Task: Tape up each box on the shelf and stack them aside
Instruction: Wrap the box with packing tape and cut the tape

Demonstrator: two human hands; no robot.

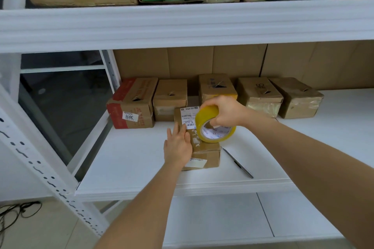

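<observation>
**Small box being taped on the white shelf**

A white sticker reading "3011", seen upside down, is showing on the red-and-brown cardboard box [132, 105] at the left end of the back row. The handwritten mark on the fourth brown box [260, 95] is looking like "H6" or similar; I cannot read it surely. The small brown cardboard box [204, 152] in the centre of the frame is carrying a white shipping label [189, 117] with barcodes, its print too small to read. Blue lettering inside the tape core is partly hidden.

The left hand [178, 145] is lying flat with straight fingers on the left part of that box's top. The right hand [224, 110] is gripping the yellow roll of packing tape [214, 125], which is standing on edge on the box's right part, just beside the left fingertips.

Five boxes are sitting in the back row of the white metal shelf [131, 159], one box in front. One dark pen [237, 162] is lying right of the front box. Four larger cartons are standing on the upper shelf.
</observation>
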